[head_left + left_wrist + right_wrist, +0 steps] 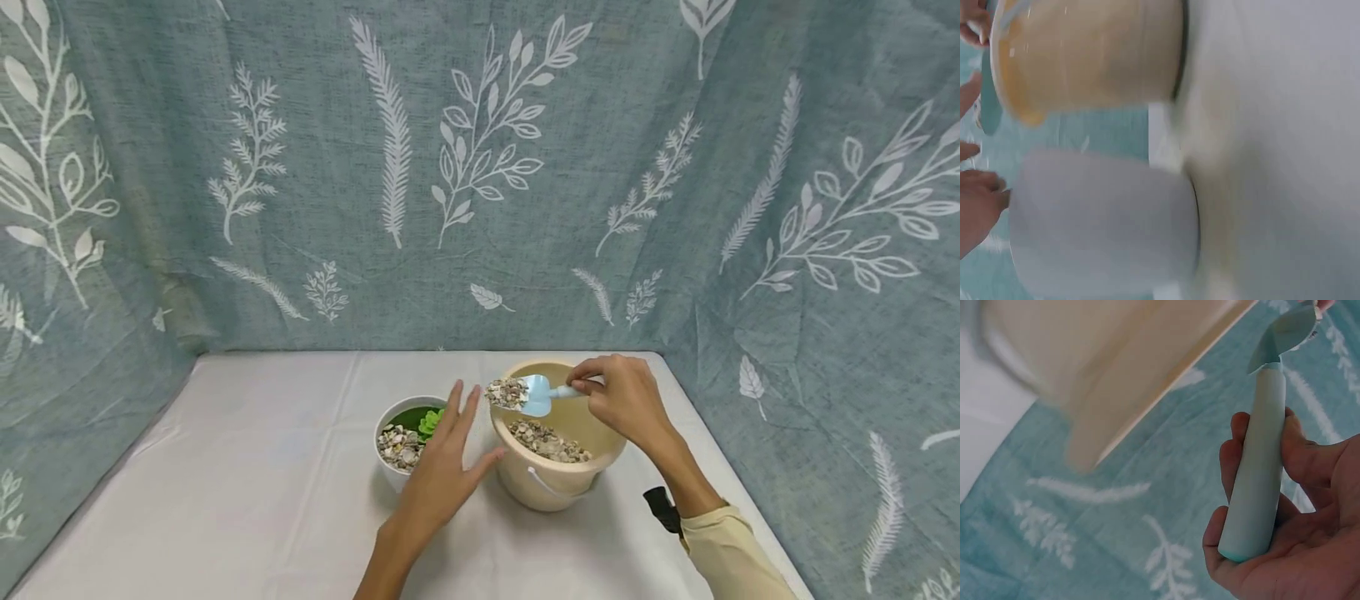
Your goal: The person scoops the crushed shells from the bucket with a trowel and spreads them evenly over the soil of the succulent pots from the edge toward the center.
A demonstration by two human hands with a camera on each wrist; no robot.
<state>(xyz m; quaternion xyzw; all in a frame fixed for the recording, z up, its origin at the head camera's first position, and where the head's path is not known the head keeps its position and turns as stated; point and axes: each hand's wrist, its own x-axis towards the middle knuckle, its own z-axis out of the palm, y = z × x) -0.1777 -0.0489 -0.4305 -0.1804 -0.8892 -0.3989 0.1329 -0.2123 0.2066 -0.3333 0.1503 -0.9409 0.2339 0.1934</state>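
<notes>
My right hand [626, 398] grips the handle of a light blue scoop [534, 393] loaded with small pebbles, held over the left rim of a beige bucket [555, 475] that holds more pebbles. In the right wrist view my fingers [1272, 506] curl round the scoop handle [1257, 487] beside the bucket [1116, 369]. My left hand [446, 467] is open, its straight fingers against the right side of a white pot [390, 479] with a green plant and pebbles. The left wrist view shows the white pot [1104, 225] and the bucket [1091, 56] side by side, blurred.
Everything stands on a table under a white cloth [247, 483], its edge running down the right. Teal fabric with white leaf prints [480, 167] walls the back and both sides. A black strap [662, 507] sits at my right wrist.
</notes>
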